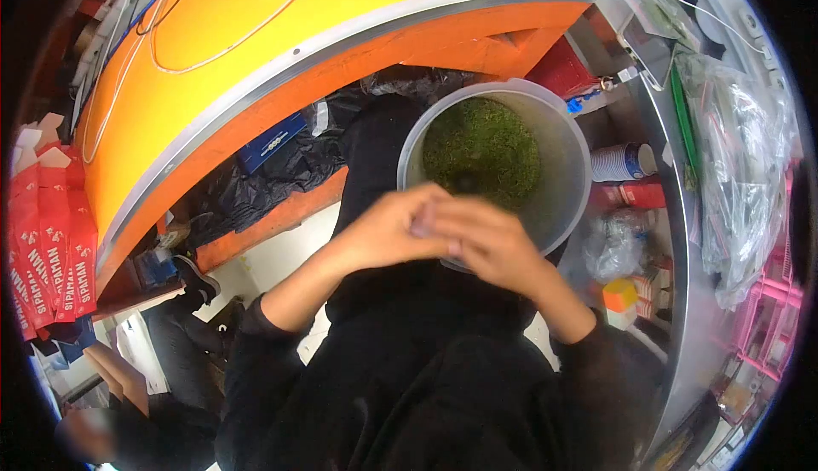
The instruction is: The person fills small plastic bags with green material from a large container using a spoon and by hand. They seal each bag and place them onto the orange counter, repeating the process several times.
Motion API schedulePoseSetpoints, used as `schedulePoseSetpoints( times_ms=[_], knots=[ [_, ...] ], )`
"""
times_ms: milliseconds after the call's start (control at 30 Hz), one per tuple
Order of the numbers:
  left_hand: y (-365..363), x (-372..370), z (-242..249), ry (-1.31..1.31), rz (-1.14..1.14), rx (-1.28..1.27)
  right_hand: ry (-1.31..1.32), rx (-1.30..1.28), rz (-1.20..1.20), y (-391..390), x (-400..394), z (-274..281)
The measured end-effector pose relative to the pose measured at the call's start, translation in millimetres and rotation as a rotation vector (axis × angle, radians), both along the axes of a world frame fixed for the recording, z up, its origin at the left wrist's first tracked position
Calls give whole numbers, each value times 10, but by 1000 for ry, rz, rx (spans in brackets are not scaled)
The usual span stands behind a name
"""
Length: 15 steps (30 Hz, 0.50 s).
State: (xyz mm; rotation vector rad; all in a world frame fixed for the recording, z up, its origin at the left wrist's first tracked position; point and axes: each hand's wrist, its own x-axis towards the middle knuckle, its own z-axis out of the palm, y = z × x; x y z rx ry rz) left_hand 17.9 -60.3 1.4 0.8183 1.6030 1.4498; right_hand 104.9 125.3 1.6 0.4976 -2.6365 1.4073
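Black sleeves fill the bottom of the view, running up to two bare hands that meet over the person's lap. Left hand (388,231) and right hand (487,244) press together at the fingertips, pinched around something small and pale between them; what it is cannot be told. They touch the near rim of a translucent plastic bucket (569,152), which holds a layer of green, moss-like material (483,149) at its bottom. Beyond the bucket curves the edge of an orange counter (256,62), with white cables (183,32) lying on its top. Red packets (51,232) stand stacked off the counter's left end.
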Motion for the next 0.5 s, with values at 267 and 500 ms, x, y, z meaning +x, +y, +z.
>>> schedulePoseSetpoints(
  times_ms=[267, 500],
  knots=[
    [-420, -126, -317, -533, 577, 453, -592, 1026, -18, 137, -99, -950],
    [-363, -138, -407, -468, 576, 404, 25, 1160, -301, 303, -837, -911]
  ],
)
